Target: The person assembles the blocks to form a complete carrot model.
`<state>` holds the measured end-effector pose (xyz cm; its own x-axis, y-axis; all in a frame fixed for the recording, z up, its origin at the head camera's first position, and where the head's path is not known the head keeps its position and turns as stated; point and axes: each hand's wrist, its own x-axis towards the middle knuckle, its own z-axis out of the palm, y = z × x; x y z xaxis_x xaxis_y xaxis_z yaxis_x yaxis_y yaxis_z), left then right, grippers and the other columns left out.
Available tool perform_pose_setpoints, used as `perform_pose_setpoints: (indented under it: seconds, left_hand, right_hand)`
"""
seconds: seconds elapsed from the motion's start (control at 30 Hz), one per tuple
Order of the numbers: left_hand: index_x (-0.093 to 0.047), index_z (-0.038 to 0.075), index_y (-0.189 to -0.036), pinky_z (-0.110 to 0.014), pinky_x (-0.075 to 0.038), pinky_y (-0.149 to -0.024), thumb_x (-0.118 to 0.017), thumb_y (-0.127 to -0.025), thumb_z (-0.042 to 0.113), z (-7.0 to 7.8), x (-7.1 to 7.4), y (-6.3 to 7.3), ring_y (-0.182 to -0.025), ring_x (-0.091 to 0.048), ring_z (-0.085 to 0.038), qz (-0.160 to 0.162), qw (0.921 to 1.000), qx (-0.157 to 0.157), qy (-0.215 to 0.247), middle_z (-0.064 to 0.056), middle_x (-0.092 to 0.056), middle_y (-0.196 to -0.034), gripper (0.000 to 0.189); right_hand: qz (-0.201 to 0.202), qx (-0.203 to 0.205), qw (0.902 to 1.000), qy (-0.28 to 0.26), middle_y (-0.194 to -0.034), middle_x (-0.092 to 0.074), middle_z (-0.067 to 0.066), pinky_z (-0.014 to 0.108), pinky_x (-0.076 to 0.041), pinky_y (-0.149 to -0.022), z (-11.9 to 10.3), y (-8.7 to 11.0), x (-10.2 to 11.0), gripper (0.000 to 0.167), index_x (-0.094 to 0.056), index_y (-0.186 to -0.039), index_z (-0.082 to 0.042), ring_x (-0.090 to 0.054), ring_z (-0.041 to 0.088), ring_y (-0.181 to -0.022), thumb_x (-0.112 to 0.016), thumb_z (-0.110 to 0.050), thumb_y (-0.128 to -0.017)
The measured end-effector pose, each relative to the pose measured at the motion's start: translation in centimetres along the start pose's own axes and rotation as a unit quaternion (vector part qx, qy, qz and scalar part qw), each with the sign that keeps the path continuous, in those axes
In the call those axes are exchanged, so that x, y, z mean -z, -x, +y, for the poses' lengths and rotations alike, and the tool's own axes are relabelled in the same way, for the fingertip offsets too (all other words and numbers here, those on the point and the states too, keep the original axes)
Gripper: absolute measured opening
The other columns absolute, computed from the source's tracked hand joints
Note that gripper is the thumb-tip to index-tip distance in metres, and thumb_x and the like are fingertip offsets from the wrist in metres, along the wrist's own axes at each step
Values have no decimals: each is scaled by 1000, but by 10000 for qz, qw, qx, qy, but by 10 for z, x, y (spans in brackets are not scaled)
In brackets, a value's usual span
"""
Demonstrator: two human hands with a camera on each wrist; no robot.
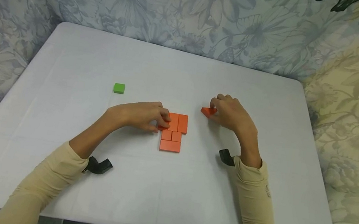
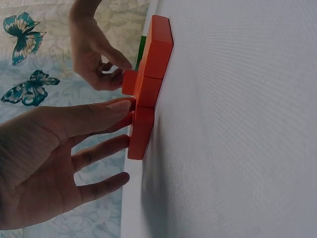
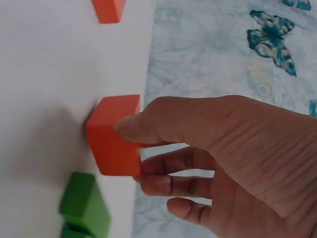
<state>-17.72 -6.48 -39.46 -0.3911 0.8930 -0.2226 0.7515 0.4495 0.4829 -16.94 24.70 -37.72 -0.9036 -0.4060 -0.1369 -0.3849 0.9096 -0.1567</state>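
Beige sleeves [image 1: 42, 180] lie nearest the camera, and beyond them the left hand [image 1: 144, 115] and the right hand [image 1: 234, 114] are stretched over the white table [image 1: 133, 197]. For good handling, the orange wedge [image 3: 113, 151] is best gripped lightly by opposite faces — so that its slanted side can be turned without being dropped — and the orange blocks [image 1: 176, 137] at the left hand's fingertips are best steadied with little pressure, since the seams could be opened by a hard push. The wedge is pinched between the right hand's thumb and fingers, well apart from the blocks to that hand's left; whether the table is touched by it cannot be told. Nothing is gripped by the left hand: its fingers are spread, nearly straight, and the blocks' left side is touched. Beyond the left wrist a green block [image 1: 119, 88] is seen; near the right hand, a green piece [image 3: 85, 204].
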Motion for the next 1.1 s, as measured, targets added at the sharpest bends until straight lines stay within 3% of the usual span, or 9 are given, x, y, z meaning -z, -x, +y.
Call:
perform_pose_setpoints:
  seconds: [0.1,0.23,0.37,0.6,0.73,0.97,1.1]
  left_hand:
    - [-76,11,-128,-41,-49,-115,-75,-96,12,0,0,0,-131,-56,-28,-27,10000,8,12,-7,-66,-138,32]
    - [-76,12,-129,-41,-49,-116,-75,-96,13,0,1,0,-132,-55,-27,-58,10000,55,-5,-6,-66,-140,33]
    - [-77,13,-128,-41,-49,-116,-75,-96,13,-1,1,-1,-132,-55,-26,-46,10000,73,7,-5,-66,-139,32]
    - [-77,14,-128,-40,-49,-116,-75,-96,12,-2,2,-2,-133,-54,-25,-89,9998,147,141,-5,-65,-139,32]
    - [-76,13,-129,-40,-48,-116,-74,-96,11,-2,3,-1,-132,-55,-26,-51,9999,60,138,-5,-66,-139,33]
    - [-76,14,-130,-40,-49,-116,-73,-97,11,-1,2,-1,-132,-54,-26,-87,9998,37,163,-5,-66,-139,33]
    - [-76,14,-130,-40,-48,-117,-72,-97,11,-2,2,-1,-133,-55,-26,-91,9998,51,155,-5,-66,-140,33]
  right_hand:
    - [-157,186,9997,-10,-93,-69,11,45,-54,-84,-9,5,7,16,-72,-95,-4,-61,30,-87,-73,-20,-96]
    - [-825,578,9945,-296,-100,-72,7,41,-57,-86,-34,15,22,18,-71,-103,-4,-67,26,-94,-76,-13,-89]
    - [-1404,1154,9824,-423,-98,-70,1,34,-56,-84,-66,22,26,17,-68,-101,-10,-65,18,-91,-76,-16,-87]
    - [-2150,2036,9534,-583,-75,-52,-3,24,-42,-70,-111,25,9,15,-58,-88,-13,-48,10,-72,-67,-23,-96]
    - [-2258,2134,9486,-597,-70,-38,-6,24,-33,-64,-120,20,-3,23,-54,-82,-15,-38,10,-66,-60,-26,-101]
    - [-2614,1918,9451,-407,-73,-43,-5,24,-35,-65,-120,12,-13,9,-57,-94,-13,-42,11,-67,-64,-17,-96]
    - [-2767,1879,9417,-354,-76,-44,-4,26,-37,-68,-120,10,-14,15,-57,-99,-11,-45,13,-70,-70,-15,-93]
